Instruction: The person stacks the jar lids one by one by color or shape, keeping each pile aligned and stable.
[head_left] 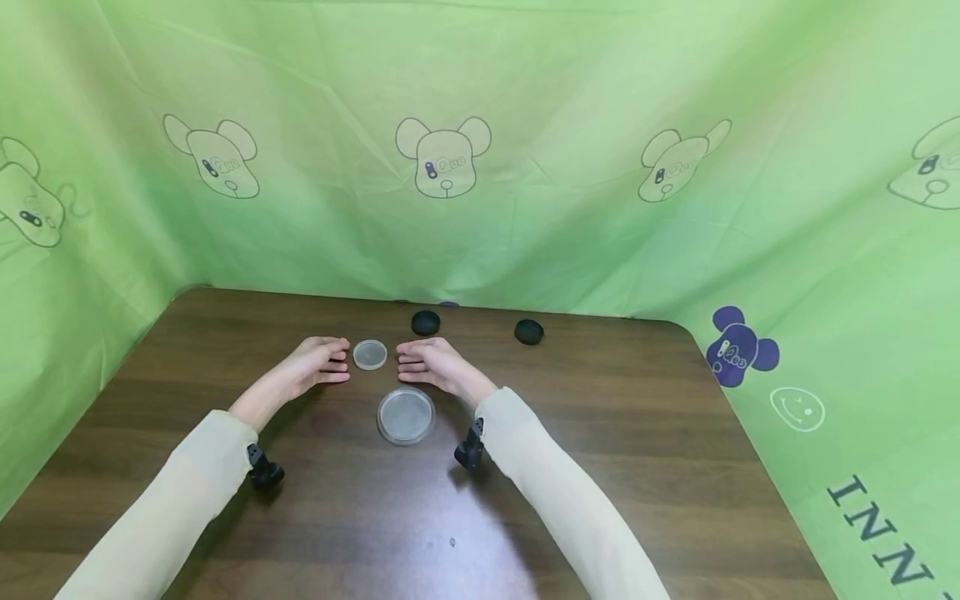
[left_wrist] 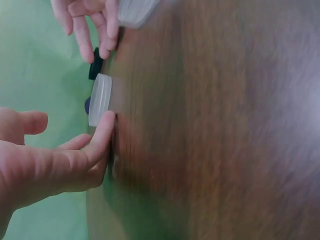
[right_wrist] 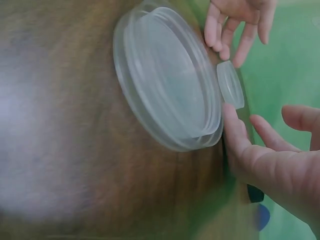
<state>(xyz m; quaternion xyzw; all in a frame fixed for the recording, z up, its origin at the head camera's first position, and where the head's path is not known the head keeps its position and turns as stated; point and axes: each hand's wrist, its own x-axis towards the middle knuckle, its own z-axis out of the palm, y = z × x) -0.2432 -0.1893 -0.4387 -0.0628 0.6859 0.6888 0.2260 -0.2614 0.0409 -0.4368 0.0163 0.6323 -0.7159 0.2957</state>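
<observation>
A small, clear round dish (head_left: 370,355) lies flat on the table between my two hands. To its left, my left hand (head_left: 309,365) has relaxed fingers pointing toward it, with a gap in the head view. My right hand (head_left: 437,367) mirrors this on the other side, also apart from the dish and holding nothing. Closer to me sits a larger clear round dish (head_left: 406,416), which looks like a petri dish. From the right wrist view, the larger dish (right_wrist: 170,80) shows a double rim. The left wrist view shows the small dish (left_wrist: 100,100) just beyond my left fingertips.
Two black round discs (head_left: 425,322) (head_left: 529,332) lie near the back of the brown wooden table (head_left: 600,450). A green printed cloth (head_left: 555,242) hangs behind the table and at its sides. A small mark (head_left: 452,542) shows on the front part of the tabletop.
</observation>
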